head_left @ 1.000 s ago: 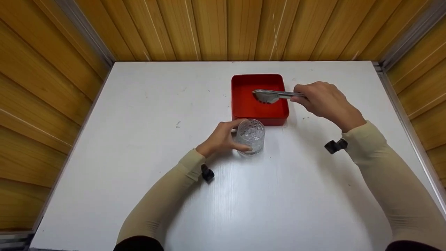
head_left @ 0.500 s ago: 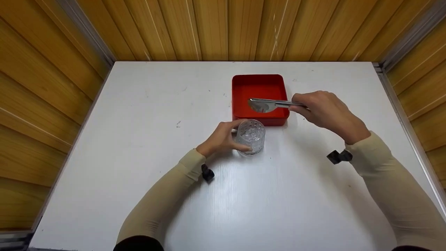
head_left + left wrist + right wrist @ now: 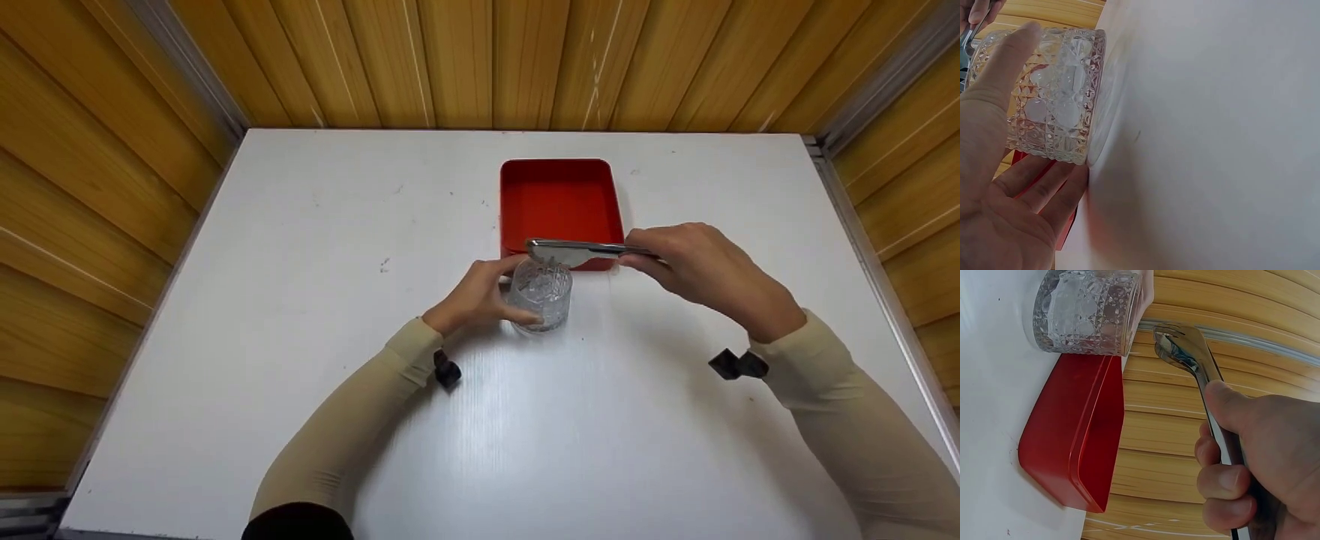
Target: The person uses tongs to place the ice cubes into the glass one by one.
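Observation:
A clear cut-glass tumbler (image 3: 541, 300) stands upright on the white table. My left hand (image 3: 472, 301) holds it from the left, thumb on the near side and fingers round the far side. Pale rounded lumps (image 3: 1066, 109) show through its patterned wall in the left wrist view. Metal serving tongs (image 3: 1202, 365) are in my right hand (image 3: 709, 274), thumb on one side and fingers curled on the other. Their head hangs over the tumbler's far rim, apart from it in the right wrist view. Whether anything is between the tong tips, I cannot tell.
A red square box (image 3: 562, 196) without a lid sits just behind the tumbler. Wooden plank walls (image 3: 450, 64) close off the back and sides of the white table (image 3: 315, 247).
My right hand has brought the tongs nearer to me and slightly left, from over the red box to above the tumbler's rim. The left hand and tumbler have stayed put.

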Demonstrator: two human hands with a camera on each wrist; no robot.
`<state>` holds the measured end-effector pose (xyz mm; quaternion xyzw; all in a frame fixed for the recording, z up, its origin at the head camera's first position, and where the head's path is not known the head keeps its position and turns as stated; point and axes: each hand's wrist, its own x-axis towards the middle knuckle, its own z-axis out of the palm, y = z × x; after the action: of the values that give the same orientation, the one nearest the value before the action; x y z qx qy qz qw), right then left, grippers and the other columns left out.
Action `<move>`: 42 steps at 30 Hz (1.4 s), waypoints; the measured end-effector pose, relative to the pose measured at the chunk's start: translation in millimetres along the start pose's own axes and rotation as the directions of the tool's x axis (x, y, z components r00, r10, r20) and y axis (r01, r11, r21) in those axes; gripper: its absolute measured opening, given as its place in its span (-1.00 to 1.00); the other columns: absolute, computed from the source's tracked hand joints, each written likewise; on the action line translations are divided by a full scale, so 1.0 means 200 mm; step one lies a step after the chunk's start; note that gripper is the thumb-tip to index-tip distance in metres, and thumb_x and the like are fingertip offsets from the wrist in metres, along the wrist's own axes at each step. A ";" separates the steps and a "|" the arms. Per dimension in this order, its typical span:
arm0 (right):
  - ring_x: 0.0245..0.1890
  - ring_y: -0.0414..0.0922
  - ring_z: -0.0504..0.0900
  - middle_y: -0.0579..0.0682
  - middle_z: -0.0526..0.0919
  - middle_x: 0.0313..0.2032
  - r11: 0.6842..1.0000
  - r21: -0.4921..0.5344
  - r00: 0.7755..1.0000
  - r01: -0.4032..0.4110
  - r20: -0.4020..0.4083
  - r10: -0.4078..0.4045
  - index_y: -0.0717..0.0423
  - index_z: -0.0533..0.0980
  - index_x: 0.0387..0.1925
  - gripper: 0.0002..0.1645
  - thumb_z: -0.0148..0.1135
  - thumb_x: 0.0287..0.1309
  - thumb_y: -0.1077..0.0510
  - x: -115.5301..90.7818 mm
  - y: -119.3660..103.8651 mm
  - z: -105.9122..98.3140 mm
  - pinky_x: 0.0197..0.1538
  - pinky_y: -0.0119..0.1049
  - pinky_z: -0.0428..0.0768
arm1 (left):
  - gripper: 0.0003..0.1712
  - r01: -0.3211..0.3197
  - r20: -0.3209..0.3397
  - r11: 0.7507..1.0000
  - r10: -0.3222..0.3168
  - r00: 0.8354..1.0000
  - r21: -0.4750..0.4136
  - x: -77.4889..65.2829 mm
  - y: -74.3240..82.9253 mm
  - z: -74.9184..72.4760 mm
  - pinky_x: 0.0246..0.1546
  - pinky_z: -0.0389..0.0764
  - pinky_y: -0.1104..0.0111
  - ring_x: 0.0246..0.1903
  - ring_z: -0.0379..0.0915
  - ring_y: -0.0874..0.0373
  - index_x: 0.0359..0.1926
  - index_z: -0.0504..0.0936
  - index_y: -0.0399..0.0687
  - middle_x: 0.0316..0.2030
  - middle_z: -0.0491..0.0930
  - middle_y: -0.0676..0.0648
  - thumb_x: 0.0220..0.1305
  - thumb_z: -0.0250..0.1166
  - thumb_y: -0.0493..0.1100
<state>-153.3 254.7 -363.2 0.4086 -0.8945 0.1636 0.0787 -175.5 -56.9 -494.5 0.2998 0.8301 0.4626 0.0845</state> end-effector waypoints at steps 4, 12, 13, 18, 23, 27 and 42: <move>-0.55 -0.28 0.41 -0.23 0.60 -0.48 1.000 0.009 1.000 0.011 0.004 -0.011 0.01 0.61 -0.31 -0.87 0.45 0.23 0.22 -0.02 -0.02 0.01 -0.47 -0.38 0.45 | -0.06 -0.020 -0.003 0.999 0.020 1.000 -0.024 0.00 0.00 0.00 0.12 0.60 0.40 0.06 0.61 0.18 0.32 0.57 -0.02 0.07 0.70 0.04 -0.14 0.74 -0.01; -0.57 -0.30 0.35 -0.25 0.45 -0.53 1.000 0.005 1.000 0.030 0.000 -0.030 0.01 0.52 -0.37 -0.80 0.43 0.25 0.22 -0.04 -0.03 0.05 -0.47 -0.39 0.40 | -0.04 -0.027 -0.003 0.999 0.027 1.000 -0.024 0.00 0.00 0.00 0.09 0.62 0.43 0.06 0.63 0.18 0.34 0.56 -0.04 0.08 0.70 0.03 -0.14 0.74 0.00; -0.56 -0.29 0.35 -0.25 0.46 -0.53 1.000 0.004 1.000 0.031 0.000 -0.031 0.01 0.52 -0.37 -0.80 0.43 0.25 0.22 -0.04 -0.03 0.05 -0.46 -0.39 0.41 | -0.03 -0.026 -0.002 0.999 0.026 1.000 -0.021 0.00 0.00 0.00 0.09 0.62 0.43 0.06 0.63 0.18 0.34 0.56 -0.04 0.08 0.70 0.03 -0.14 0.74 0.00; -0.54 -0.29 0.41 -0.22 0.53 -0.48 1.000 0.000 1.000 0.030 0.001 -0.030 0.03 0.55 -0.32 -0.84 0.44 0.25 0.22 -0.04 -0.03 0.06 -0.45 -0.36 0.46 | -0.04 -0.020 0.001 1.000 0.020 1.000 -0.009 0.00 0.00 0.00 0.09 0.62 0.44 0.06 0.63 0.18 0.34 0.55 -0.02 0.07 0.71 0.04 -0.13 0.73 0.03; -0.53 -0.24 0.49 -0.16 0.67 -0.41 1.000 -0.026 0.999 -0.001 0.033 0.001 0.07 0.60 -0.20 -0.85 0.43 0.27 0.17 -0.04 -0.03 0.06 -0.43 -0.31 0.54 | -0.02 -0.017 -0.001 1.000 0.017 1.000 -0.011 0.00 0.00 0.00 0.07 0.63 0.44 0.05 0.64 0.16 0.35 0.54 -0.02 0.05 0.71 0.04 -0.13 0.73 0.04; -0.52 -0.21 0.53 -0.09 0.74 -0.34 0.998 -0.044 0.997 -0.039 0.061 0.042 0.11 0.62 -0.10 -0.76 0.44 0.27 0.10 -0.05 -0.02 0.07 -0.43 -0.27 0.59 | 0.01 -0.019 -0.001 1.000 0.019 1.000 -0.007 0.00 -0.01 0.00 0.05 0.64 0.43 0.04 0.64 0.13 0.38 0.52 -0.08 0.09 0.69 0.00 -0.13 0.73 0.02; -0.53 -0.20 0.52 -0.08 0.72 -0.35 0.997 -0.061 0.999 -0.052 -0.009 0.052 0.09 0.59 -0.08 -0.67 0.49 0.22 0.04 -0.07 0.01 0.11 -0.46 -0.25 0.55 | 0.07 0.027 0.002 0.999 -0.027 1.000 0.023 0.00 0.00 0.00 0.09 0.62 0.42 0.07 0.63 0.07 0.42 0.47 -0.12 0.15 0.66 -0.06 -0.13 0.73 0.03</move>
<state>-146.7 258.4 -387.6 0.3821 -0.9090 0.1399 0.0902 -175.2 -57.2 -494.2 0.2903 0.8390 0.4516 0.0884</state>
